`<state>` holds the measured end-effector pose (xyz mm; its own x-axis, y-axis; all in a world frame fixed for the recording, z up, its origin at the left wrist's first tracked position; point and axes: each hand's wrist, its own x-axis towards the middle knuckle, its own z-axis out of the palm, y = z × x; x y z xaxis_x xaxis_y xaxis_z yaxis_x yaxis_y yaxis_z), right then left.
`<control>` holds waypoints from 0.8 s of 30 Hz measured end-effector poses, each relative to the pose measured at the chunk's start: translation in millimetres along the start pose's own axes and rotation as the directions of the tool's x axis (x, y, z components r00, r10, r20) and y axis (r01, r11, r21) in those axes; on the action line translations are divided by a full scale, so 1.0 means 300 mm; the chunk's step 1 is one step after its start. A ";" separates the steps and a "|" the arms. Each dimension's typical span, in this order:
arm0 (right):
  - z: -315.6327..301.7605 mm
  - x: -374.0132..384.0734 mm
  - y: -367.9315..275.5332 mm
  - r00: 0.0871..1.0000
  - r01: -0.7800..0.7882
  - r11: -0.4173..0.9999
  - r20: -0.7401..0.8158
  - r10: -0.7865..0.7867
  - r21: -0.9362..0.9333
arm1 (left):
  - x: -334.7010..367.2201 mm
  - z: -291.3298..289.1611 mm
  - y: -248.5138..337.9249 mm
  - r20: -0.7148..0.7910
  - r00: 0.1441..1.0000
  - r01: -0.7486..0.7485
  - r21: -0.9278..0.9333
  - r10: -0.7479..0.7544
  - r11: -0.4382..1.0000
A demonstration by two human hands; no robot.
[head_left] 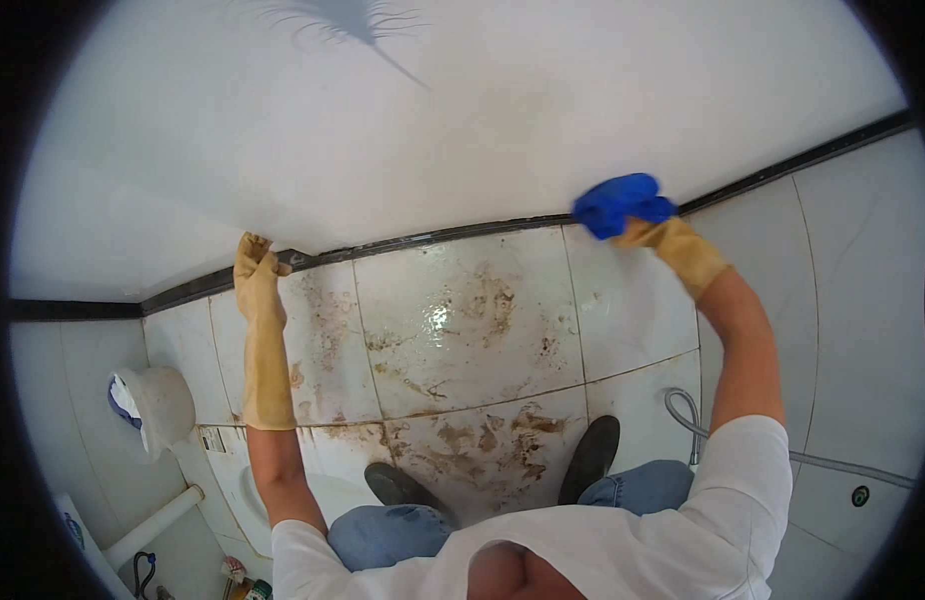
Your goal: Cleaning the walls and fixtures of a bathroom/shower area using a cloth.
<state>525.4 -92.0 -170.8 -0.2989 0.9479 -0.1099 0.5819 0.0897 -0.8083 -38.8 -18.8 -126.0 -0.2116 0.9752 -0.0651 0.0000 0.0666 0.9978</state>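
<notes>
In my right hand (663, 240), gloved in yellow rubber, a bunched bright blue cloth (623, 203) is pressed against the white panel (463, 130). The cloth sits just over the black strip (433, 238) along the panel's lower edge, and both cloth and hand look slightly blurred. My left hand (259, 268), in a long yellow rubber glove (269, 370), is at the same strip farther left. Its fingers are curled in, and nothing shows in them. Below the strip, white tiles (463, 330) carry brown, wet-looking stains.
A white bucket (168, 405) with something blue at its rim stands to the left, above a white pipe (153, 528). On the right, a grey flexible hose (853, 470) runs by a small round drain (861, 496). My dark boots (591, 460) stand on stained tile.
</notes>
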 end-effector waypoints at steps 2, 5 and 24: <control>-0.199 -0.127 0.051 0.994 0.087 0.987 -0.060 -0.096 -0.136 | -0.002 -0.002 0.016 0.001 1.000 0.005 0.059 -0.006 0.998; -0.295 -0.234 0.007 0.961 0.189 0.922 -0.129 -0.244 -0.338 | -0.005 -0.006 -0.002 0.000 1.000 -0.013 0.071 0.013 0.997; -0.048 0.018 -0.841 0.673 0.203 0.977 -0.715 -0.190 -0.069 | 0.006 0.037 0.012 -0.106 0.990 -0.075 0.177 0.095 0.981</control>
<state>387.9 -105.2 40.7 0.2289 0.8392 0.4933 0.5596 0.3012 -0.7721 -28.4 -14.6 -122.6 -0.3126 0.9494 0.0315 0.1889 0.0296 0.9815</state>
